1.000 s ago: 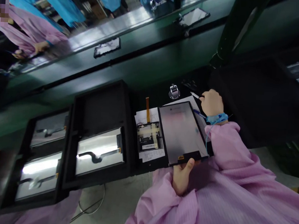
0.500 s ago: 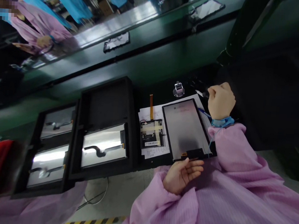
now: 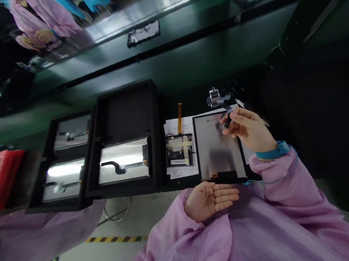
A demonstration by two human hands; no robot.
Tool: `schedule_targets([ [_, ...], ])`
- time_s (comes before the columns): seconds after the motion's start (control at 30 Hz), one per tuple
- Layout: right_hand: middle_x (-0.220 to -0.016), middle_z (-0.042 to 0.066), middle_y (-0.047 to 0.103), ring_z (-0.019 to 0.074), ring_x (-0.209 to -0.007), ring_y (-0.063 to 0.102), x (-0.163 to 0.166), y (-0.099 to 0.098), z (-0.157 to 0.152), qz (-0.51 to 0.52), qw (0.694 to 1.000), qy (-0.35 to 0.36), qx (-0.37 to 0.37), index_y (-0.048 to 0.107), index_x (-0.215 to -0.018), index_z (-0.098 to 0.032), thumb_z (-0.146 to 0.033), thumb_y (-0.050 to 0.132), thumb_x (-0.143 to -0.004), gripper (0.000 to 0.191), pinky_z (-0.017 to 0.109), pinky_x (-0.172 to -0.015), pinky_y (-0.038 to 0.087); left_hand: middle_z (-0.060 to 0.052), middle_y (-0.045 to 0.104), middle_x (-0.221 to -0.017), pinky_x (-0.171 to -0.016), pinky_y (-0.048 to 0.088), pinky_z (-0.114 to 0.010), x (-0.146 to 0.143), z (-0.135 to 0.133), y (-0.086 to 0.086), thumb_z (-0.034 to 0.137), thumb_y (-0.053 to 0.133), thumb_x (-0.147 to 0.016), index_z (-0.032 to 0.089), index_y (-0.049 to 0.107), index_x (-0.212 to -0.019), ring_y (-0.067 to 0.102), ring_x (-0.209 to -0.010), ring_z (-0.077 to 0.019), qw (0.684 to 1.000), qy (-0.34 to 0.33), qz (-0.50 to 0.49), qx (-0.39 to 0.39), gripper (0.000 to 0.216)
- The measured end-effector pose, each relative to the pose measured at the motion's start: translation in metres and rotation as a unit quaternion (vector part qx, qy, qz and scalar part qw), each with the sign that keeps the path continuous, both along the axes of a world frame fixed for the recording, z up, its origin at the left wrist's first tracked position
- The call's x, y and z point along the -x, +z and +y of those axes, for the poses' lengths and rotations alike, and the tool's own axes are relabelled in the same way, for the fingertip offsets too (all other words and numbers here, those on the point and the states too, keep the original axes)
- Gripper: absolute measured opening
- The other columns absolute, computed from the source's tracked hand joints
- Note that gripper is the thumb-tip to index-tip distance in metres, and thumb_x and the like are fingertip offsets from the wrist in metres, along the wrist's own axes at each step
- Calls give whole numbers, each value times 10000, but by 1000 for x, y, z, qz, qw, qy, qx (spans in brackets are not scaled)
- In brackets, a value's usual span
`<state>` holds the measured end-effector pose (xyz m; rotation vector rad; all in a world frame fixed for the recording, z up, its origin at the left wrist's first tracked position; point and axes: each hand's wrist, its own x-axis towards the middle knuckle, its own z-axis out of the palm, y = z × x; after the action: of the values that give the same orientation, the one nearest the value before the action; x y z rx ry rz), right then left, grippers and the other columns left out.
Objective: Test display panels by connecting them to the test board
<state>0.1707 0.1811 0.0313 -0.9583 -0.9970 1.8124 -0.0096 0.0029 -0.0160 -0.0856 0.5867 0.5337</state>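
My right hand (image 3: pixel 250 129) pinches a dark, bent flex cable (image 3: pixel 225 103) between thumb and fingers, above the upper right part of a grey display panel (image 3: pixel 209 138). Palm up, my left hand (image 3: pixel 210 201) lies open and bare just in front of the panel's near edge. A black strip and a small orange tab run along that edge. Left of the panel lies a small taped electronic board (image 3: pixel 179 151) with an orange ribbon cable (image 3: pixel 179 119) pointing away from me. Printed sheets (image 3: pixel 171 126) lie beneath both.
A metal tally counter (image 3: pixel 213 96) stands behind the panel. To the left are two black foam trays (image 3: pixel 157 145) (image 3: pixel 40 169) with silvery panels inside. Red wrapped packs (image 3: pixel 1 179) sit at far left. Across the green bench (image 3: pixel 179 60), another person in pink (image 3: pixel 51 12) works beside a framed part (image 3: pixel 143 33).
My right hand has come from beyond the panel's right side to over the panel, and a flex cable now shows in it. My left hand has turned its palm further up, fingers straighter.
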Motion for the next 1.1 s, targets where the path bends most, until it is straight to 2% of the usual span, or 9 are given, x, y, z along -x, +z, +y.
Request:
schedule_targets([
  [0.17, -766, 13, 684, 87, -519, 594, -4, 8, -23, -87, 990, 107, -33, 564, -813, -185, -481, 661, -854, 315, 193, -413, 381, -123, 756, -976, -718, 560, -293, 0, 8, 24, 432, 643, -868, 146, 717, -1116, 729, -805, -198, 980, 54, 122, -148, 385],
  [0.3, -599, -24, 572, 81, -525, 505, -5, 18, -51, -247, 914, 279, -159, 603, -788, -182, -378, 583, -905, 229, 205, -485, 366, -114, 735, -1084, -801, 563, -319, 1, 32, 36, 514, 731, -809, 187, 718, -1119, 706, -939, -218, 872, 262, 317, -267, 450],
  [0.37, -631, -19, 566, 77, -551, 477, -5, 18, -60, -297, 877, 314, -209, 591, -738, -177, -329, 549, -908, 232, 211, -511, 347, -106, 749, -1040, -813, 554, -312, 2, 45, 35, 468, 753, -810, 186, 723, -1109, 715, -916, -208, 830, 302, 371, -288, 412],
  [0.6, -613, -34, 502, 74, -546, 418, -11, 9, -60, -325, 865, 335, -183, 484, -691, -180, -361, 512, -917, 291, 221, -519, 308, -48, 760, -806, -687, 558, -216, 5, 65, 24, 395, 803, -774, 172, 730, -885, 719, -755, -139, 795, 318, 414, -309, 259],
  [0.8, -688, -8, 578, 90, -591, 470, -8, 5, -61, -293, 875, 357, -146, 621, -783, -181, -423, 570, -907, 277, 230, -541, 347, -33, 754, -747, -593, 557, -193, 6, 70, 24, 417, 797, -775, 169, 706, -864, 696, -635, -113, 781, 320, 433, -317, 279],
  [0.87, -751, -2, 604, 96, -621, 506, 0, 0, -66, -230, 932, 264, -97, 649, -891, -200, -418, 607, -887, 222, 229, -556, 386, -30, 758, -782, -580, 566, -202, 5, 72, 25, 424, 793, -780, 179, 689, -866, 710, -645, -126, 787, 348, 412, -300, 279],
  [0.97, -894, -13, 601, 85, -665, 540, 16, -10, -78, -125, 985, -112, -40, 593, -993, -243, -356, 644, -849, 191, 221, -588, 440, -9, 758, -918, -695, 604, -230, 3, 70, 25, 367, 732, -856, 213, 677, -904, 739, -782, -130, 735, 435, 409, -320, 170],
  [1.03, -954, -18, 585, 75, -675, 548, 24, -14, -86, -84, 961, -262, -19, 564, -986, -252, -349, 677, -813, 228, 208, -575, 454, -1, 735, -1038, -814, 611, -272, 1, 66, 23, 276, 681, -905, 242, 684, -955, 728, -937, -135, 635, 469, 458, -409, 61],
  [1.1, -952, 0, 594, 93, -688, 573, 29, -14, -91, -53, 982, -181, 29, 577, -995, -243, -448, 686, -808, 298, 214, -541, 465, -6, 696, -1120, -873, 608, -317, 0, 62, 20, 209, 649, -920, 258, 698, -969, 684, -1058, -154, 495, 443, 524, -533, 84],
])
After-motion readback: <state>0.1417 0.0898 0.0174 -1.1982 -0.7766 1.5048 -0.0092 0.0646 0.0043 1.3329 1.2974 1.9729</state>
